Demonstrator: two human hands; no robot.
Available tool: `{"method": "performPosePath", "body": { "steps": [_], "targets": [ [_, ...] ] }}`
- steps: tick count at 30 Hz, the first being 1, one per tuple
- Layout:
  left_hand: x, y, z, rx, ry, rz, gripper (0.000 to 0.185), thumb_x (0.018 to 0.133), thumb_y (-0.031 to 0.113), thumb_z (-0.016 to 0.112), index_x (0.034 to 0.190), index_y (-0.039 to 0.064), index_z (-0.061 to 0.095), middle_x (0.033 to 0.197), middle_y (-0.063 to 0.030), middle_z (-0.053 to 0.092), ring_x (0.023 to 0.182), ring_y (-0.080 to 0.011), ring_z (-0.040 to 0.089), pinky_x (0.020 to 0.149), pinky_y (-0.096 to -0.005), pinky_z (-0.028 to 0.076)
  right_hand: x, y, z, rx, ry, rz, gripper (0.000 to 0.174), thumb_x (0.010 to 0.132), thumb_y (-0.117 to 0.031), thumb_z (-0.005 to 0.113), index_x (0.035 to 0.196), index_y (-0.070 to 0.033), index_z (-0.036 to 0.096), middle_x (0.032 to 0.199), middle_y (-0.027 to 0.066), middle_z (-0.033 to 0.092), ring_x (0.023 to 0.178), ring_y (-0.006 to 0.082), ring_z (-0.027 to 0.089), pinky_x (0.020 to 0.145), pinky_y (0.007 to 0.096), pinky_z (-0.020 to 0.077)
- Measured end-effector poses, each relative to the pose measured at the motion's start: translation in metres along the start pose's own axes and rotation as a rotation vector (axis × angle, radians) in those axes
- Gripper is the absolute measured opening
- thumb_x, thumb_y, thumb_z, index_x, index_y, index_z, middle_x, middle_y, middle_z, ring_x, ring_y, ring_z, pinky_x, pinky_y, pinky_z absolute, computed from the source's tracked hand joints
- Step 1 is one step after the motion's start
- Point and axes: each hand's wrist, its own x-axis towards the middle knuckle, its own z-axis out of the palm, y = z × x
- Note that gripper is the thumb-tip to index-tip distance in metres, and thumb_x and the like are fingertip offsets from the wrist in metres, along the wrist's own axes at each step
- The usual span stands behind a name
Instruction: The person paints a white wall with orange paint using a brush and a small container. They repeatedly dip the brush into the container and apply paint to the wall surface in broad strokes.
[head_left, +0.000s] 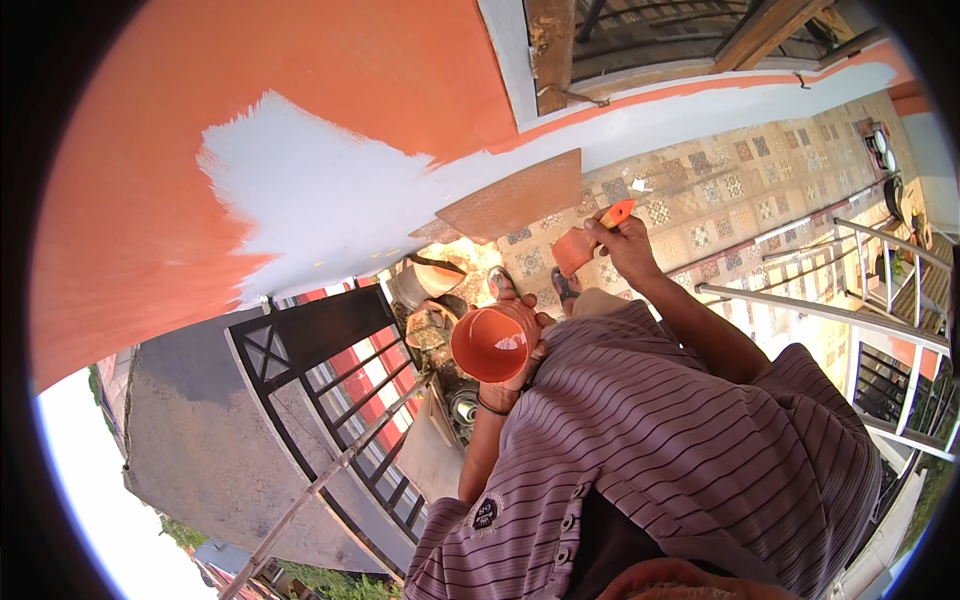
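My left hand is wrapped around a round cup, its inside coated in orange paint, with a small pool of paint at the bottom. My right hand grips a flat paintbrush by its handle, whose orange end sticks up past my fingers. Orange paint covers the bristles, which point down and left, apart from the cup. Ahead and to the left rises a wall painted orange, with a pale, ragged-edged patch low on it. Neither the brush nor the cup touches the wall.
A brown board leans at the wall's foot above a patterned tile floor. Plant pots stand near my feet beside a black metal railing. A metal ladder-like frame is on the right. A wooden-framed window opens above.
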Motion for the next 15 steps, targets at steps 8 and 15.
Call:
{"method": "performPosePath", "body": {
  "steps": [8,15],
  "targets": [
    [0.02,-0.003,0.013,0.011,0.063,-0.065,0.057,0.1,0.045,0.068,0.145,0.014,0.051,0.14,-0.0154,0.051,0.128,-0.0371,0.054,0.086,-0.0545,0.061,0.003,0.011,-0.021,0.076,0.058,-0.134,0.015,0.104,-0.016,0.07,0.101,-0.001,0.069,0.084,0.0024,0.068,0.073,0.008,0.062,0.067,0.0277,0.0514],
    [0.041,-0.001,0.017,0.038,0.05,-0.127,0.055,0.1,0.044,0.068,0.144,0.015,0.051,0.142,-0.0136,0.052,0.13,-0.0374,0.054,0.091,-0.0575,0.06,0.01,0.016,-0.035,0.035,0.123,-0.205,0.009,0.105,-0.009,0.068,0.109,-0.001,0.066,0.09,0.001,0.066,0.081,0.008,0.065,0.071,0.0276,0.0535]
  ]
}}
